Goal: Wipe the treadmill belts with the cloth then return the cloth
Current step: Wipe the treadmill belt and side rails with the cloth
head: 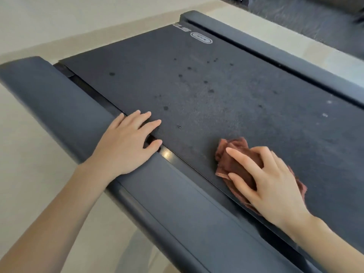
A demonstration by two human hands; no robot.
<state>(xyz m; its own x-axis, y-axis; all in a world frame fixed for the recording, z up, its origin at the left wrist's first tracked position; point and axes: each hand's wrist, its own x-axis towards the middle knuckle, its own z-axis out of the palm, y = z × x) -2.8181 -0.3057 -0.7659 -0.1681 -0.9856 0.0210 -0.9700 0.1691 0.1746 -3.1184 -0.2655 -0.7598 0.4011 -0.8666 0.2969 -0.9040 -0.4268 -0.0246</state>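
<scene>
Belt [216,91]: free-rolling afaict, could creep under a hard push. Side rail [59,99]: L hand [126,142] lies flat on it, fingers straight, tips over the rail/belt gap, so pinch risk. R hand [271,182] grip: fingers spread, near straight, pressing the cloth [236,160] onto the belt's near edge, not clenched; the wad may slip out or snag. Dark spots [210,90] at the far end are easy to miss.

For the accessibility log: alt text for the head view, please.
A right hand presses a crumpled brown cloth on a dark treadmill belt dotted with dark spots. The left hand rests flat on the grey side rail, fingertips on the belt's edge.
</scene>
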